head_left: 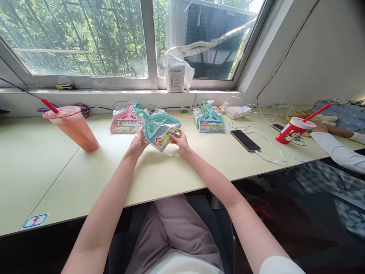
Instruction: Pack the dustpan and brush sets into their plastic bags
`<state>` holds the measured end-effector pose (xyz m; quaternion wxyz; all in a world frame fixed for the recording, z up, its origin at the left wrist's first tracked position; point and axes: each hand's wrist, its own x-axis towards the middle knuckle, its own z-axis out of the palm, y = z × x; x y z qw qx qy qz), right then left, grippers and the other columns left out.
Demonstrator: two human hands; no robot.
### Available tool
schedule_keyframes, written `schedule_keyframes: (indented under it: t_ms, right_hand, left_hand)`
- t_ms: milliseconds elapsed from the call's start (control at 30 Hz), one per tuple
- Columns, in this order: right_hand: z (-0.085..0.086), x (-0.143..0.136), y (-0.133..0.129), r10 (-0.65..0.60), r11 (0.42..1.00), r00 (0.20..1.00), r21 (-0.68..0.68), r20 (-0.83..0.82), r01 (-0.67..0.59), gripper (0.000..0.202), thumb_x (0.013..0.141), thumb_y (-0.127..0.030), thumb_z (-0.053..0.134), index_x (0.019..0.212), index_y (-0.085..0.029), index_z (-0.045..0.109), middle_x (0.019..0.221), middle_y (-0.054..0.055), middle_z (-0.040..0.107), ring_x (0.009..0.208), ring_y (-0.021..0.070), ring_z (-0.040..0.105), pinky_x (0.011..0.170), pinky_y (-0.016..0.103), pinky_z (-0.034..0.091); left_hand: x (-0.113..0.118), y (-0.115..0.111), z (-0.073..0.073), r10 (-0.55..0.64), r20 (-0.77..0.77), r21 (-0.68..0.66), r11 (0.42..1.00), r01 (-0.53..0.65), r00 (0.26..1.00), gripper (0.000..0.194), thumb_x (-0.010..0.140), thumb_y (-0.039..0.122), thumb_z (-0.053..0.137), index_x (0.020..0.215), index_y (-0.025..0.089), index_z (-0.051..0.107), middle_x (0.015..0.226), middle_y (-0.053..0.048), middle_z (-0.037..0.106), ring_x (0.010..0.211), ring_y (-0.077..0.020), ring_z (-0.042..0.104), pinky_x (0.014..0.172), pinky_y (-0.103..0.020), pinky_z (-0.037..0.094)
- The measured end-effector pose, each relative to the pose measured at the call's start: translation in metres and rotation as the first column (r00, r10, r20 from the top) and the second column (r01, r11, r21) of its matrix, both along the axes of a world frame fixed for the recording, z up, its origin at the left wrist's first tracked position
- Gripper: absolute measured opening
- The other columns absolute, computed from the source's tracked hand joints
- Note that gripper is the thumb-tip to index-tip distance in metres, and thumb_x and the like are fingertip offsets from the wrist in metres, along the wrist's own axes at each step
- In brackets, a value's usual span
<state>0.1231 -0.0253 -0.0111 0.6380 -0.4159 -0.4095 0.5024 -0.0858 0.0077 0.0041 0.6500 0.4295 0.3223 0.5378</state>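
Between my two hands is a teal mini dustpan and brush set (158,127), wrapped in clear plastic with a printed label along its lower edge. It is tilted and held just above the table. My left hand (139,144) grips its left side, while my right hand (180,140) pinches the right lower corner by the label. Behind it to the left lie a pink dustpan set (128,121) and others partly hidden behind that. A blue dustpan set (211,122) rests to the right, with a green one (203,110) partly behind it.
A tall pink drink cup (75,129) stands at left, a red cup (293,130) at right. A phone (245,140) lies with a white charging cable (272,161). A co-worker's arm (336,146) rests at far right. A white packet (176,78) sits on the windowsill.
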Motion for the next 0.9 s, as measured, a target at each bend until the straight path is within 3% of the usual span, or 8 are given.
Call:
schedule_keyframes:
  t_ms: [100, 200, 367, 500, 633, 767, 900]
  right_hand:
    - [0.0, -0.004, -0.001, 0.01, 1.0, 1.0, 0.006, 0.013, -0.01, 0.051, 0.062, -0.03, 0.086, 0.104, -0.021, 0.057, 0.087, 0.002, 0.075, 0.079, 0.0172, 0.071, 0.075, 0.034, 0.064]
    - [0.0, -0.009, -0.001, 0.008, 1.0, 1.0, 0.004, 0.011, -0.008, 0.047, 0.06, -0.029, 0.088, 0.097, -0.019, 0.06, 0.086, 0.002, 0.075, 0.077, 0.0173, 0.071, 0.077, 0.036, 0.065]
    - [0.002, -0.017, -0.003, 0.018, 1.0, 1.0, -0.019, 0.005, -0.017, 0.039, 0.062, -0.025, 0.087, 0.091, -0.018, 0.062, 0.082, 0.001, 0.075, 0.072, 0.0166, 0.071, 0.077, 0.038, 0.065]
    - [0.006, -0.02, -0.006, 0.012, 1.0, 1.0, -0.02, 0.015, -0.012, 0.04, 0.064, -0.026, 0.087, 0.095, -0.018, 0.063, 0.081, 0.001, 0.075, 0.073, 0.0164, 0.071, 0.077, 0.038, 0.065]
    - [0.007, -0.017, -0.006, -0.027, 1.0, 1.0, -0.015, -0.013, 0.027, 0.04, 0.066, -0.026, 0.086, 0.097, -0.019, 0.062, 0.083, 0.001, 0.075, 0.072, 0.0159, 0.071, 0.076, 0.036, 0.065]
    - [0.006, -0.008, -0.006, -0.091, 0.995, 0.994, -0.042, -0.057, 0.089, 0.037, 0.068, -0.023, 0.084, 0.097, -0.018, 0.06, 0.084, 0.002, 0.075, 0.074, 0.0163, 0.072, 0.078, 0.036, 0.065]
    - [0.008, -0.004, -0.006, -0.073, 0.991, 0.996, -0.113, -0.055, 0.067, 0.034, 0.069, -0.016, 0.083, 0.095, -0.018, 0.06, 0.082, 0.002, 0.075, 0.072, 0.0165, 0.072, 0.079, 0.036, 0.065]
  left_hand:
    - [-0.001, 0.007, -0.002, 0.141, 0.024, -0.097, 0.986, -0.138, 0.99, 0.034, 0.096, 0.048, 0.05, 0.106, 0.019, 0.064, 0.083, -0.005, 0.073, 0.078, -0.0178, 0.069, 0.077, -0.033, 0.056]
    - [-0.003, 0.01, 0.0, 0.207, 0.039, -0.114, 0.973, -0.201, 0.978, 0.037, 0.099, 0.046, 0.043, 0.103, 0.017, 0.065, 0.076, -0.006, 0.072, 0.073, -0.0178, 0.069, 0.073, -0.031, 0.056]
    - [-0.008, 0.007, 0.007, 0.287, 0.053, -0.089, 0.955, -0.282, 0.956, 0.039, 0.101, 0.042, 0.039, 0.109, 0.017, 0.068, 0.086, -0.007, 0.074, 0.08, -0.0182, 0.071, 0.072, -0.029, 0.056]
    - [-0.011, 0.004, 0.011, 0.292, 0.036, -0.027, 0.956, -0.291, 0.956, 0.041, 0.1, 0.044, 0.04, 0.116, 0.019, 0.068, 0.099, -0.01, 0.074, 0.092, -0.0199, 0.071, 0.079, -0.031, 0.057]
    - [-0.013, 0.002, 0.011, 0.236, 0.006, 0.034, 0.971, -0.237, 0.972, 0.051, 0.092, 0.059, 0.049, 0.123, 0.021, 0.065, 0.105, -0.012, 0.073, 0.099, -0.0241, 0.07, 0.082, -0.037, 0.057]
    - [-0.007, 0.002, 0.005, 0.062, -0.15, -0.032, 0.997, -0.068, 0.987, 0.055, 0.088, 0.06, 0.056, 0.117, 0.015, 0.066, 0.099, -0.015, 0.072, 0.081, -0.0234, 0.071, 0.072, -0.038, 0.059]
    - [0.0, 0.005, -0.002, 0.176, -0.235, -0.077, 0.977, -0.199, 0.956, 0.032, 0.093, 0.04, 0.055, 0.101, 0.011, 0.066, 0.082, -0.01, 0.071, 0.06, -0.016, 0.066, 0.06, -0.03, 0.057]
